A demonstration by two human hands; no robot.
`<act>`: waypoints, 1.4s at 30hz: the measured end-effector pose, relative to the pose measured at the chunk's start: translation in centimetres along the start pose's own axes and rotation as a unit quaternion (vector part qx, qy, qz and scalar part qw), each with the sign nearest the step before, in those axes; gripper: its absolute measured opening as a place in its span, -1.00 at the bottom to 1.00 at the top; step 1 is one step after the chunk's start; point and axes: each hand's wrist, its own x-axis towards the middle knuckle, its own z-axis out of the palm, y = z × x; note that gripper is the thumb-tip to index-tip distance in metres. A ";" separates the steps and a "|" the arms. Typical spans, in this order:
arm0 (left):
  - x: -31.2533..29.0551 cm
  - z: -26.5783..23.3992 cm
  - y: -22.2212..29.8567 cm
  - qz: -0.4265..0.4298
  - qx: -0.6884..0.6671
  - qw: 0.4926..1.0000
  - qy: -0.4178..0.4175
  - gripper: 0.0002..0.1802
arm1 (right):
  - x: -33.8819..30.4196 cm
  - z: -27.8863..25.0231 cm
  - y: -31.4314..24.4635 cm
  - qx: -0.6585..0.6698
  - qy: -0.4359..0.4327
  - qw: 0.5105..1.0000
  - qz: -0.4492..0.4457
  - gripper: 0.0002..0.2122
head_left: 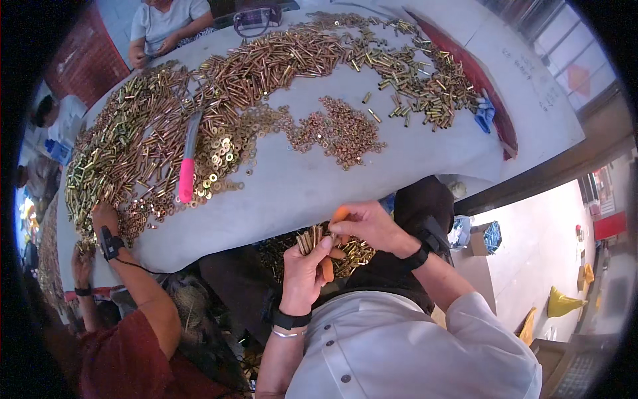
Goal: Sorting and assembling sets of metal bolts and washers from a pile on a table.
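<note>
My left hand (302, 276), with an orange finger cover on it, is closed round a bundle of thin brass-coloured metal rods (308, 240); their ends stick up past the thumb. Over this bundle my right hand (365, 225) bends its fingers in a pinch, an orange cover on one fingertip. Whatever small piece it pinches is too small to make out. Below both hands, a heap of brass-coloured metal pieces (355, 258) lies at my lap; its container is mostly hidden.
On the grey-covered table (279, 206) lie piles of copper-coloured rods (286, 56), nuts (339, 133), washers (222, 156) and short tubes (438, 93). A pink-handled tool (187, 176) rests there. A co-worker's hand (105, 218) reaches in at left; another person (169, 26) sits opposite.
</note>
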 end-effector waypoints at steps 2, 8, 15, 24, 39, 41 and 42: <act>0.0 0.0 0.3 0.007 0.005 1.000 0.004 -0.78 | 0.0 -1.6 -0.5 -0.014 -0.032 0.999 0.035 -0.88; -0.1 0.3 1.2 -0.002 0.078 0.997 -0.004 -0.75 | 0.2 -0.7 -1.8 -0.217 0.033 0.968 -0.122 -0.84; -0.3 1.7 1.2 -0.064 0.024 0.994 -0.083 -0.77 | 1.3 -0.9 -2.3 -0.064 -0.100 0.992 -0.041 -0.86; 1.2 3.2 2.6 -0.089 0.046 0.989 -0.106 -0.72 | 3.0 -6.2 -4.9 -0.079 0.024 0.996 0.017 -0.83; 3.4 4.3 3.4 -0.047 0.054 0.997 -0.023 -0.75 | 11.7 -18.2 -2.2 -0.564 0.318 0.754 -0.109 -0.87; 3.7 4.0 3.3 -0.052 0.056 0.997 -0.016 -0.74 | 11.4 -18.3 -2.4 -0.528 0.324 0.775 -0.126 -0.87; 3.7 3.9 3.3 -0.051 0.049 0.997 -0.016 -0.75 | 11.1 -18.0 -2.5 -0.416 0.307 0.850 -0.099 -0.86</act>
